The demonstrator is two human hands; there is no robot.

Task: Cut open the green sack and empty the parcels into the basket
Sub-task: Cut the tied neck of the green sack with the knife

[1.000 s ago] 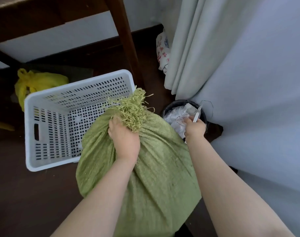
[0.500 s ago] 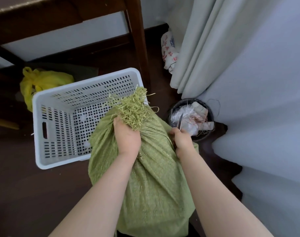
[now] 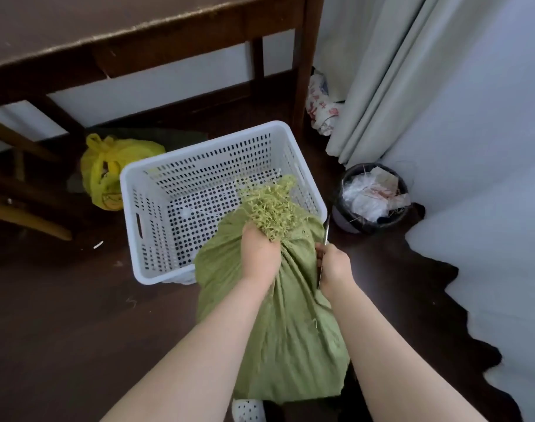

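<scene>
Dark wooden floor [image 3: 62, 330] | soft woven green sack [image 3: 290, 330], centre frame, gripped at frayed neck by left hand [image 3: 260, 254], fingers clenched | right hand [image 3: 333, 266] closed around thin metal blade [image 3: 325, 233] | white perforated plastic basket [image 3: 199, 147] above, no parcels visible | likely limp, bulky; best held at neck.

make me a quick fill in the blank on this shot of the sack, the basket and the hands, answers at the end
1. The left hand grips the green sack just below its frayed ____.
2. The right hand holds a thin metal ____.
3. The white basket holds ____ parcels so far.
4. The bag lying beyond the basket, under the table, is ____ in colour.

Missing words: top; blade; no; yellow
</scene>
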